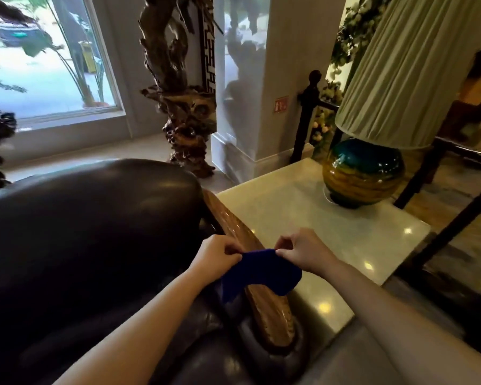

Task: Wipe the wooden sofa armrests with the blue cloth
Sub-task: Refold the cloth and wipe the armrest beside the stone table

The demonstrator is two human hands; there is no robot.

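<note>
One dark leather sofa [89,232] fills the lower left of the view, its rounded, glossy back rising toward a large window [47,56]. Just to its right stands a pale stone side table [303,218] with a shiny top that catches small spots of light. On the far part of that table sits a lamp — a wide pleated cream shade [408,79] over a round glazed base [363,173], teal at the top and amber below. Behind the sofa, on the floor beside a white pillar [261,79], stands a tall gnarled wood carving [178,93]. Along the sofa's right edge, between the leather and the table, runs the carved wooden armrest [270,315], golden brown and ridged. The blue cloth [258,273] is draped across the middle of this armrest, hanging down on both sides. Two bare forearms reach in from the bottom of the view. The left hand [217,257] pinches the cloth's top left edge between curled fingers and thumb — the right hand [303,252] pinches the top right edge the same way, so the upper edge of the cloth stretches between them above the wood.
</note>
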